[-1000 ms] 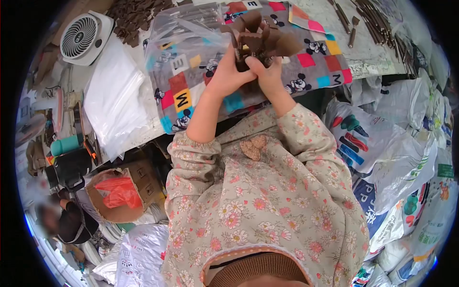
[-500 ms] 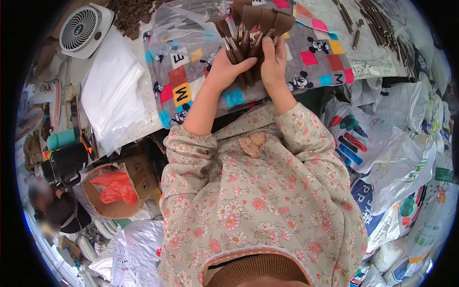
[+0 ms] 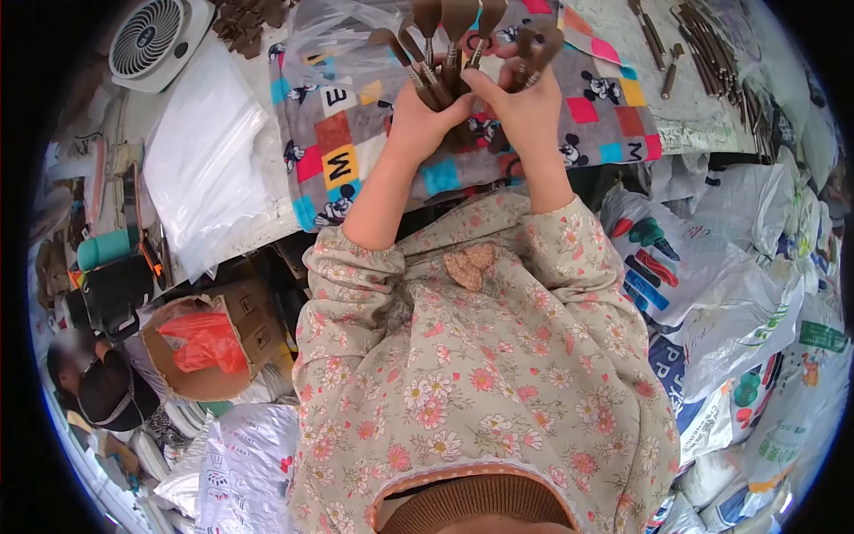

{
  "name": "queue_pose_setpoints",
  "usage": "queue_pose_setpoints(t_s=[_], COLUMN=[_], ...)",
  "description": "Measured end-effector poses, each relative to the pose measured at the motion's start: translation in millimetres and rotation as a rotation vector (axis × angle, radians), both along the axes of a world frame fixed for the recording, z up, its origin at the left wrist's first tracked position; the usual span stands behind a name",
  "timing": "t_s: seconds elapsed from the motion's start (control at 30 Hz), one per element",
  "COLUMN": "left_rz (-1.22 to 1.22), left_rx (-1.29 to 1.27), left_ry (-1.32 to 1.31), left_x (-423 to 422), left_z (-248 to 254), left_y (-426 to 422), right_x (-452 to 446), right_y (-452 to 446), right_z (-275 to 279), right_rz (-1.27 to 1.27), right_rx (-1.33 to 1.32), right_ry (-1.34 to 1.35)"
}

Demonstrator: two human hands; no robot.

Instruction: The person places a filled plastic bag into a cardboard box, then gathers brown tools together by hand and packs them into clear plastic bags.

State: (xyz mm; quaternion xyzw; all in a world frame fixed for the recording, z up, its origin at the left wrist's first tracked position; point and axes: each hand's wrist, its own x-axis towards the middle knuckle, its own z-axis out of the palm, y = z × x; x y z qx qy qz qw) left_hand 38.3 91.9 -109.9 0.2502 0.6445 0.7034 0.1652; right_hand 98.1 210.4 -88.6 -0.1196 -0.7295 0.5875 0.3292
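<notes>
Patterned cloth covers part of the surface before you. Above it, your left hand is closed around a bundle of brown-headed tools; your right hand, just beside, grips a smaller cluster. More handles lie rightward.

Held between 1 left hand and 1 right hand: at least 7 brown-headed tools. Beneath the grip, 1 patterned cloth. Right of the grip, 3 loose tools beside a pile too dense to count. Leftward, 1 fan; lower left, 1 teal cylinder, 1 cardboard box.
</notes>
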Motion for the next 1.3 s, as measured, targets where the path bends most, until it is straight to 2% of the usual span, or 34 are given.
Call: queue_pose_setpoints(t_s=[0.07,0.1,0.13,0.2,0.23,0.3,0.33,0.37,0.4,0.47,0.53,0.6,0.67,0.8,0.87,1.0,1.07,1.1,1.17,1.27,1.3], left_rz=[0.006,0.029,0.053,0.009,-0.036,-0.090,-0.151,-0.151,-0.123,-0.091,-0.127,-0.144,-0.158,-0.185,-0.216,-0.188,-0.207,-0.232,-0.259,-0.242,-0.273], left_rx=[0.086,0.089,0.093,0.063,0.033,0.096,0.159,0.160,0.119,0.083,0.086,0.044,0.001,-0.015,0.014,0.030,0.050,0.075,0.095,0.132,0.210], left_ry=[-0.007,-0.003,0.000,-0.049,-0.096,-0.166,-0.231,-0.232,-0.174,-0.120,-0.190,-0.169,-0.147,-0.108,-0.125,-0.158,-0.190,-0.215,-0.237,-0.283,-0.372], left_x=[3.3,4.1,3.9,0.5,0.0,1.0,0.1,-1.1,-2.8,-3.5,-4.0,-4.7,-3.2,-1.1,-1.3,-1.4,-2.0,-2.1,-2.4,-0.6,-0.8], left_z=[0.8,1.5,1.8,3.0,3.4,4.1,4.5,2.1,-2.1,-4.0,-2.1,-1.9,-0.5,2.5,3.7,6.4,4.5,4.0,5.4,7.0,6.4], left_y=[1.1,1.1,0.9,-3.1,-5.5,-8.8,-9.5,-9.3,-7.9,-5.8,-6.1,-6.4,-6.5,-4.7,-2.5,-2.3,-2.8,-3.5,-5.3,-5.9,-6.6], right_x=[-9.4,-7.6,-5.9,-2.1,0.9,8.6,9.9,12.9,18.8,28.7,30.8,22.4,5.1,-5.9,-8.7,-8.1,-7.3,-9.2,-13.4,-11.1,-9.6], right_y=[-1.8,-0.5,-1.0,-2.2,3.0,25.8,37.5,48.2,58.2,72.6,57.5,33.4,13.0,9.1,16.1,18.9,14.3,12.6,9.8,12.8,11.5], right_z=[1.8,5.3,6.5,6.4,7.2,10.5,9.5,8.2,7.6,7.4,15.1,19.3,19.4,19.3,13.4,5.4,14.5,11.9,5.9,12.3,15.2], right_rz=[-0.013,0.023,0.021,0.057,0.060,-0.046,-0.201,-0.358,-0.358,-0.238,-0.241,-0.103,0.042,0.082,0.170,0.165,0.182,0.183,0.137,0.200,0.201], right_rx=[0.037,0.003,0.003,-0.309,-0.309,-0.286,-0.259,-0.230,-0.226,-0.429,-0.412,-0.190,-0.075,-0.056,-0.399,-0.447,-0.155,-0.157,0.143,0.088,0.087], right_ry=[0.089,-0.022,-0.021,0.001,-0.005,0.013,0.003,-0.009,-0.010,0.227,0.181,0.040,0.135,0.015,0.078,0.100,0.006,0.006,-0.041,-0.103,-0.105])
